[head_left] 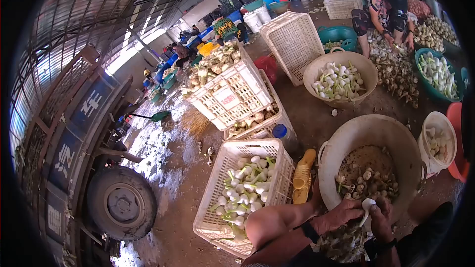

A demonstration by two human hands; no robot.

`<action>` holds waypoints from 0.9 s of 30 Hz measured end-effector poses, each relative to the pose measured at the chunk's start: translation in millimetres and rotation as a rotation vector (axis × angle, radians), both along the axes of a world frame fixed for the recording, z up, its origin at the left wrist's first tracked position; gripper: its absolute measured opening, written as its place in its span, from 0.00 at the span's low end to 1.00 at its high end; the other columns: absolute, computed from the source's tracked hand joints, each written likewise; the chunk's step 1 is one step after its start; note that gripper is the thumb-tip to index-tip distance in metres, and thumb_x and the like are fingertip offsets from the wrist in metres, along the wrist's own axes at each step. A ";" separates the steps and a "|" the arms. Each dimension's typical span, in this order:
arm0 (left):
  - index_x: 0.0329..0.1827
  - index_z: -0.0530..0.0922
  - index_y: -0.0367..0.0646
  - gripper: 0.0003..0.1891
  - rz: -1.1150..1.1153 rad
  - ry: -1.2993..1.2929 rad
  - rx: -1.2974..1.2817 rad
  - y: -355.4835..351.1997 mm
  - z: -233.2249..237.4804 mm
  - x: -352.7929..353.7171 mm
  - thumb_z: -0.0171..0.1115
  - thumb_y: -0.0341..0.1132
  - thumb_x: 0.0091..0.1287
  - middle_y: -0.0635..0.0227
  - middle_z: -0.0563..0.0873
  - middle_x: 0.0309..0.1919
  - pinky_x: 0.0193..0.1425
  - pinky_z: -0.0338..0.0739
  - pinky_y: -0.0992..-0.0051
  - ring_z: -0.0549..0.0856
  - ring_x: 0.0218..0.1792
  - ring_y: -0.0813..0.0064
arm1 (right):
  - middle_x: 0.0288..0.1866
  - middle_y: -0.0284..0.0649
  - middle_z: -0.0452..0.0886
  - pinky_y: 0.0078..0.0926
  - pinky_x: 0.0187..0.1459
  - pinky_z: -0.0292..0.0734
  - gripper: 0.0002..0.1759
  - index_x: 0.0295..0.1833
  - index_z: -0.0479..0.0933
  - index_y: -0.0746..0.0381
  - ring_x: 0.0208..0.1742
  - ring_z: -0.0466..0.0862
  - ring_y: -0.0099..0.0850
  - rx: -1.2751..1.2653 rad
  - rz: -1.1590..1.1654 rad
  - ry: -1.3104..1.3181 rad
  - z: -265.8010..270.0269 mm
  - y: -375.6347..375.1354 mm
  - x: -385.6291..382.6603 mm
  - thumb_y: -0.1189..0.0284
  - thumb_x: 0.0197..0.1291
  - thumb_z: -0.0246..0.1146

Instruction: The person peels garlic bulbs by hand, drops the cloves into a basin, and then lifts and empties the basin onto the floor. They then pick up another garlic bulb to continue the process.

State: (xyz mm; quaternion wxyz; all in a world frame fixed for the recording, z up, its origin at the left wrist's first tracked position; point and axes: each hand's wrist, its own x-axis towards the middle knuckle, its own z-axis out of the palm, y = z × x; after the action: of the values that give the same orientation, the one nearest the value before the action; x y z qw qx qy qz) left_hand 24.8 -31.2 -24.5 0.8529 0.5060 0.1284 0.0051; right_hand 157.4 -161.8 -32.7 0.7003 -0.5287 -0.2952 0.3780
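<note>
A white garlic bulb [367,204] with its stem pointing down is between my two hands, over the near rim of a big round tub. My left hand [343,214] has its fingers curled in against the garlic from the left. From the right, my right hand [381,221] grips it, thumb alongside the stem. Inside the tub [341,143] lie unpeeled garlic bulbs [373,184] with dirt and dry skins. Peeled skins [341,244] are heaped below my hands. Left of my knee, a white plastic crate [284,170] holds cleaned garlic with green stems [245,188].
Stacked crates [225,100] of garlic stand ahead, with a blue-lidded bottle [280,131] and yellow sandals [300,178] nearby. A white bucket [424,141] is at the right, a basin [316,66] beyond. A truck wheel [121,204] is left; a co-worker [383,10] bends over garlic.
</note>
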 end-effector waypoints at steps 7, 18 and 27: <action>0.59 0.78 0.35 0.18 0.012 0.010 -0.159 1.5 -11.8 -3.6 0.58 0.37 0.73 0.75 0.82 0.46 0.55 0.71 0.81 0.77 0.48 0.84 | 0.38 0.33 0.81 0.22 0.42 0.72 0.16 0.46 0.76 0.65 0.40 0.77 0.21 -0.035 -0.029 0.013 2.9 2.6 -9.2 0.63 0.63 0.63; 0.50 0.80 0.35 0.13 0.026 0.111 0.164 0.0 -13.1 -1.5 0.59 0.35 0.69 0.73 0.82 0.35 0.46 0.72 0.79 0.78 0.39 0.82 | 0.36 0.35 0.83 0.22 0.40 0.73 0.18 0.42 0.80 0.68 0.38 0.79 0.23 -0.093 -0.033 -0.043 1.4 4.9 -1.5 0.61 0.59 0.63; 0.39 0.79 0.37 0.09 -0.018 0.147 0.869 6.3 12.0 4.8 0.62 0.35 0.66 0.66 0.83 0.23 0.32 0.76 0.74 0.80 0.26 0.79 | 0.27 0.41 0.81 0.27 0.27 0.69 0.18 0.41 0.78 0.65 0.23 0.78 0.30 -0.037 -0.013 0.690 -11.1 -10.4 17.0 0.61 0.71 0.51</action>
State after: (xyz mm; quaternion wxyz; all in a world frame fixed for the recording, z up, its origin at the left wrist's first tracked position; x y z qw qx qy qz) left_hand 29.6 -24.8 -12.5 0.5496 0.8177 0.1704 0.0152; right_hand 174.5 -172.2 -43.8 0.7516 -0.3842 -0.0304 0.5353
